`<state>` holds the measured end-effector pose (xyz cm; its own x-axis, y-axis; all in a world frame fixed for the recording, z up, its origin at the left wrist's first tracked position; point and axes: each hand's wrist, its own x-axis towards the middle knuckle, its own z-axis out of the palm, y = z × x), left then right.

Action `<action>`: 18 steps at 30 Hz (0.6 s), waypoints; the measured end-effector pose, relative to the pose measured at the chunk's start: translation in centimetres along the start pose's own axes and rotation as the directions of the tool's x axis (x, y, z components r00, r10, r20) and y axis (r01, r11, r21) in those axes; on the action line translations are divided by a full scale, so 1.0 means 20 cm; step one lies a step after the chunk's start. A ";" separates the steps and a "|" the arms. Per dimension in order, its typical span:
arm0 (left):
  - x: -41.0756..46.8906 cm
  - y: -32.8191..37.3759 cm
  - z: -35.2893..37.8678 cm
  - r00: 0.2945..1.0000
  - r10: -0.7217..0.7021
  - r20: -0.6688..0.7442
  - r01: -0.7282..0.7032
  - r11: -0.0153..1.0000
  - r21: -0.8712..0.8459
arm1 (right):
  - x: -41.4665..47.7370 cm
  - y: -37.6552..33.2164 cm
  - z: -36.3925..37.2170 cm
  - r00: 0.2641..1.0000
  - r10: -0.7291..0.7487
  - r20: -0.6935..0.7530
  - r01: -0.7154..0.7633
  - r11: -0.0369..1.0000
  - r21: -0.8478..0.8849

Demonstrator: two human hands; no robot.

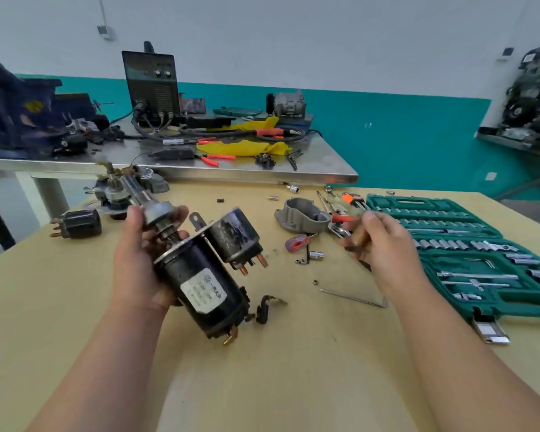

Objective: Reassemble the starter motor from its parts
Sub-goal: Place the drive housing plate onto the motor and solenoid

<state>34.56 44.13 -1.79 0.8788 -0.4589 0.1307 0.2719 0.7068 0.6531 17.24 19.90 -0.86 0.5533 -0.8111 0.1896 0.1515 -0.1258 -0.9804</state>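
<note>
One green plastic tool case (443,203) lies on the tabletop (293,353); left hand (138,263) grips a black cylindrical starter motor (200,285), right hand (384,244) pinches a thin dark tool (354,248).

the near half of the wooden table (293,385) lies bare between the forearms — the widest way in. left of centre the motor (200,282), gripped in the left hand (138,260), hangs above the table, with a black clip (266,307) just beside its lower end. a thin bent rod (353,298) lies across the way to the socket case (384,204), which fills the right edge. the right hand (384,244) pinches a dark tool (364,264) — perhaps pliers — near loose sockets (317,254), a screwdriver (296,242) and a grey housing (303,213). far left, a black cylinder (78,224) and a heap of parts (119,191) crowd the corner.
</note>
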 end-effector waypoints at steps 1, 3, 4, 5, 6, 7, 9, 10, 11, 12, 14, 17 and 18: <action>-0.01 -0.03 0.02 0.998 0.000 0.059 -0.005 0.997 0.079 | -0.02 -0.02 0.02 0.994 -0.074 0.075 0.076 0.997 -0.032; -0.04 -0.06 0.06 0.990 -0.015 0.141 -0.007 0.988 0.154 | -0.07 -0.09 0.08 0.950 -0.191 0.248 0.204 0.979 -0.028; -0.06 -0.06 0.08 0.987 -0.020 0.161 -0.007 0.986 0.166 | -0.09 -0.13 0.11 0.918 -0.232 0.323 0.249 0.968 -0.014; -0.07 -0.06 0.09 0.983 -0.022 0.181 -0.011 0.984 0.179 | -0.11 -0.17 0.15 0.885 -0.262 0.384 0.284 0.959 -0.001; -0.08 -0.05 0.10 0.979 -0.025 0.205 -0.015 0.981 0.193 | -0.13 -0.20 0.18 0.855 -0.282 0.436 0.314 0.950 -0.001; -0.09 -0.04 0.11 0.972 -0.039 0.231 -0.011 0.978 0.210 | -0.15 -0.24 0.22 0.827 -0.288 0.483 0.338 0.941 -0.019; -0.10 -0.03 0.12 0.952 -0.089 0.294 0.015 0.969 0.245 | -0.17 -0.29 0.29 0.786 -0.282 0.550 0.421 0.896 -0.141; -0.10 -0.03 0.12 0.938 -0.096 0.332 0.008 0.966 0.257 | -0.17 -0.31 0.32 0.772 -0.284 0.568 0.480 0.846 -0.230; -0.10 -0.03 0.12 0.925 -0.089 0.368 -0.012 0.964 0.264 | -0.16 -0.34 0.34 0.762 -0.285 0.582 0.527 0.795 -0.300; -0.11 -0.02 0.13 0.914 -0.081 0.399 -0.030 0.964 0.264 | -0.16 -0.35 0.36 0.755 -0.288 0.589 0.552 0.764 -0.335; -0.12 -0.02 0.13 0.912 -0.068 0.404 -0.041 0.966 0.255 | -0.17 -0.37 0.40 0.752 -0.268 0.602 0.539 0.775 -0.328; -0.11 -0.02 0.12 0.921 -0.078 0.381 -0.016 0.972 0.236 | -0.22 -0.36 0.44 0.757 -0.229 0.611 0.544 0.740 -0.396; -0.12 -0.02 0.12 0.917 -0.076 0.390 -0.019 0.972 0.234 | -0.24 -0.35 0.45 0.757 -0.237 0.608 0.558 0.720 -0.414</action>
<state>31.45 43.60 -0.61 0.6326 -0.6850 0.3615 0.1559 0.5697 0.8069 21.04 29.78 5.52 0.8815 -0.2369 0.4084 0.0787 -0.7792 -0.6218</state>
